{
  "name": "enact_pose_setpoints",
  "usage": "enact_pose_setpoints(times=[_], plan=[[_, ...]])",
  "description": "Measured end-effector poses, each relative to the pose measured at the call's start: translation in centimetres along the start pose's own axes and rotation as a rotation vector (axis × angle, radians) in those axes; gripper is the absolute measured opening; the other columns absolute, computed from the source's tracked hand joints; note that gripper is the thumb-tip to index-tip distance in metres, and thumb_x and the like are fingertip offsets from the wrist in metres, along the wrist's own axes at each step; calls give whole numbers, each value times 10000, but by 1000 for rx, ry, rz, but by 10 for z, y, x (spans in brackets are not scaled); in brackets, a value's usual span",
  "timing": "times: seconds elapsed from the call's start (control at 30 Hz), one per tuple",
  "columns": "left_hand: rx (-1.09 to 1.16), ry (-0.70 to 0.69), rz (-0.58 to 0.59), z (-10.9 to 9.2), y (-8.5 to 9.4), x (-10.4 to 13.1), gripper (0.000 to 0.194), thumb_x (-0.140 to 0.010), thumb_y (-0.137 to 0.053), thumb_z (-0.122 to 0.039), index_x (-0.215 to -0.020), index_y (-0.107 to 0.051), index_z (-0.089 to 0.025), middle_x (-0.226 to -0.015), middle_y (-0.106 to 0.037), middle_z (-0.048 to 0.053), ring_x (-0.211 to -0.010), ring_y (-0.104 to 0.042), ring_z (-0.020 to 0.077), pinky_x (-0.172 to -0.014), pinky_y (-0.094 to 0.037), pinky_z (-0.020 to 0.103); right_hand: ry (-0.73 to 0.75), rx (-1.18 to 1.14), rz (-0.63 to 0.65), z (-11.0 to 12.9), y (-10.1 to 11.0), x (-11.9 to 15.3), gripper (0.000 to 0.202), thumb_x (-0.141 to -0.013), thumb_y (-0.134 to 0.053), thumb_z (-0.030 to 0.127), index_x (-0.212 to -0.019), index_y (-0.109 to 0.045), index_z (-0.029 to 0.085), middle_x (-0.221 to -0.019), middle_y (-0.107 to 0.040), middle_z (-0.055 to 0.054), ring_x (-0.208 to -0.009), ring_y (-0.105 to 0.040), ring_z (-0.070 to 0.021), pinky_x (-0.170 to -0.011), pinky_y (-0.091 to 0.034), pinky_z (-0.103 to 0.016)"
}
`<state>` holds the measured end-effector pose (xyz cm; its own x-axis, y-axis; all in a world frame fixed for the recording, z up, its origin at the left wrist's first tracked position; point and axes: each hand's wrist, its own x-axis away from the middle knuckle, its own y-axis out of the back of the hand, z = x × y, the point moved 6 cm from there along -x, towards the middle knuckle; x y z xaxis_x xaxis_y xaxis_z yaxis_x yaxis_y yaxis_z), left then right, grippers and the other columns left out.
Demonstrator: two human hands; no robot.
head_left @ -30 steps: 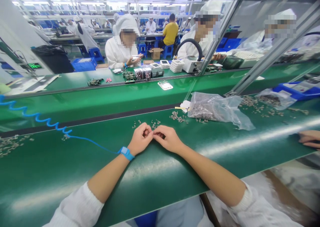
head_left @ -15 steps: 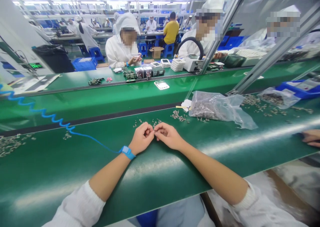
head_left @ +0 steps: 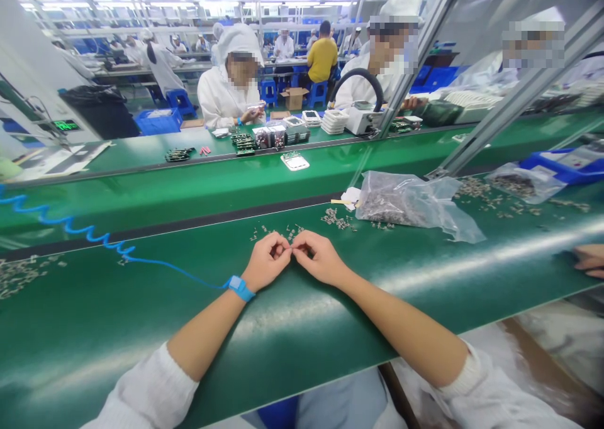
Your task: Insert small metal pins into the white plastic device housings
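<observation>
The green bench [head_left: 141, 322] spreads beneath and around the grip, and the forearms slant in over it, probably to steady fine fingerwork. Well to the right of the grip and a little beyond it, the clear bag [head_left: 391, 202] lies on its side, bulging with small metal parts; its loose end points away from the hands, perhaps so it stays out of their way. Well to the left of the grip, a coiled blue cord [head_left: 89, 233] hangs over the bench and thins to a line that meets the blue wristband [head_left: 241, 288] just behind the left hand; it looks like a grounding lead, its coils giving the arm slack. The left hand [head_left: 267, 262] and right hand [head_left: 321, 260] meet tip to tip, knuckles bent, each with thumb and fingers closed in a pinch, which suits something tiny handled from both sides. Whatever sits between the fingertips is too small and hidden to tell. A loose heap [head_left: 336, 218] of metal parts lies beyond the right hand, between it and the bag, seemingly kept within easy reach. Smallest are the scattered metal pieces [head_left: 257, 233] just beyond the fingertips, spread thin, which likely makes single ones easier to pick out.
</observation>
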<state>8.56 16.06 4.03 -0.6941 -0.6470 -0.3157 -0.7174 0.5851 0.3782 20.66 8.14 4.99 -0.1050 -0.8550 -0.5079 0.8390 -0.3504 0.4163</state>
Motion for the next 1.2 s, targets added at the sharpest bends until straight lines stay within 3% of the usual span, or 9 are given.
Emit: enact_pose_setpoints(times=[0.37,0.83,1.03,1.2], plan=[[54,102,25,5,-1,-1,105,-806,-588,-269,-796,-557,-170,-660,-423,-50,-597,-387,85,-569,-331,231,244,137,-29,11,3,3,135,-930,-546,123,-992,-627,211,-924,-666,-68,-864,-625,-177,-757,-530,-318],[29,93,55,6,-3,-1,102,-806,-567,-255,-752,-533,-176,-661,-421,-48,-608,-384,90,-586,-335,237,156,172,-4,8,2,2,145,-967,-515,162,-1015,-638,219,-936,-711,-57,-859,-662,-174,-786,-538,-311],[27,77,32,4,-2,0,97,-770,-578,-238,-731,-511,-180,-656,-405,-54,-617,-380,90,-597,-337,237,135,106,49,11,0,3,160,-954,-548,221,-1078,-648,218,-970,-715,-66,-764,-648,-156,-676,-536,-284],[32,88,32,4,-4,-1,103,-786,-576,-252,-732,-525,-181,-635,-411,-55,-597,-383,90,-583,-340,237,-11,15,17,3,0,2,107,-951,-566,242,-1019,-643,212,-832,-714,-29,-664,-679,-139,-656,-547,-270]])
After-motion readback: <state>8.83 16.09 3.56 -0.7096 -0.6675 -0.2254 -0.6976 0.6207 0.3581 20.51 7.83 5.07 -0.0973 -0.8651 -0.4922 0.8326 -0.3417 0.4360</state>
